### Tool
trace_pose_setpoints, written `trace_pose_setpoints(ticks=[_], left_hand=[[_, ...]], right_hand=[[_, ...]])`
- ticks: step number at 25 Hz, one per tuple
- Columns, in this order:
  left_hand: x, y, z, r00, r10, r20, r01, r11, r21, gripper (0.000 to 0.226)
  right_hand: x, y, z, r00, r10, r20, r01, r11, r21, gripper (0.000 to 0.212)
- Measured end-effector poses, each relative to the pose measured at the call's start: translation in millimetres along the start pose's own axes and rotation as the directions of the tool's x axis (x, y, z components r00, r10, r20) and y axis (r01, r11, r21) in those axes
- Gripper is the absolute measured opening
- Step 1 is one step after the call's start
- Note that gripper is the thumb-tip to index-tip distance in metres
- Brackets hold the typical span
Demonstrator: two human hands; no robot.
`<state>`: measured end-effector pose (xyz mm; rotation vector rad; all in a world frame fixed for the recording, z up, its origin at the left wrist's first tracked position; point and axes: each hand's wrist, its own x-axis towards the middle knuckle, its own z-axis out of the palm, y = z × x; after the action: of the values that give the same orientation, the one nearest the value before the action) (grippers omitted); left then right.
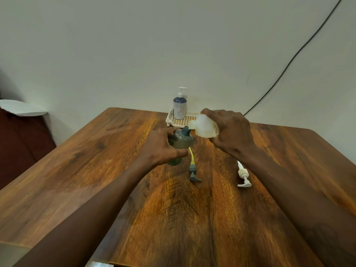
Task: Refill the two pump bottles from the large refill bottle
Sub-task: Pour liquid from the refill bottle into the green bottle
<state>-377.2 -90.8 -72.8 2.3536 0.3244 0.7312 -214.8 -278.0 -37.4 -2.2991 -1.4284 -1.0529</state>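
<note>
Wood-grain table [115, 170] stands against a pale wall, and near its far edge a white slotted tray [183, 120] carries a blue-and-white pump bottle [180, 107] standing upright. Just in front of the tray, the left hand [163, 147] is wrapped around a grey pump bottle [180, 143] with no pump on, while the right hand [231, 132] grips a white refill bottle [204, 127] tipped sideways, its mouth at the grey bottle's neck. Nearer the viewer than the tray, a grey pump head [193, 170] with a yellow tube and a white pump head [243, 175] lie apart on the table.
</note>
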Motion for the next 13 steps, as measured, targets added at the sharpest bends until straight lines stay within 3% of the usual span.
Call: trace_pose_setpoints(ticks=[13], left_hand=[[-1.7, -4.5, 2.1, 1.0, 0.0, 0.014, 0.0, 1.0, 0.017, 0.09]], right_hand=[[1.1, -0.9, -0.8, 1.0, -0.012, -0.006, 0.012, 1.0, 0.0, 0.074]])
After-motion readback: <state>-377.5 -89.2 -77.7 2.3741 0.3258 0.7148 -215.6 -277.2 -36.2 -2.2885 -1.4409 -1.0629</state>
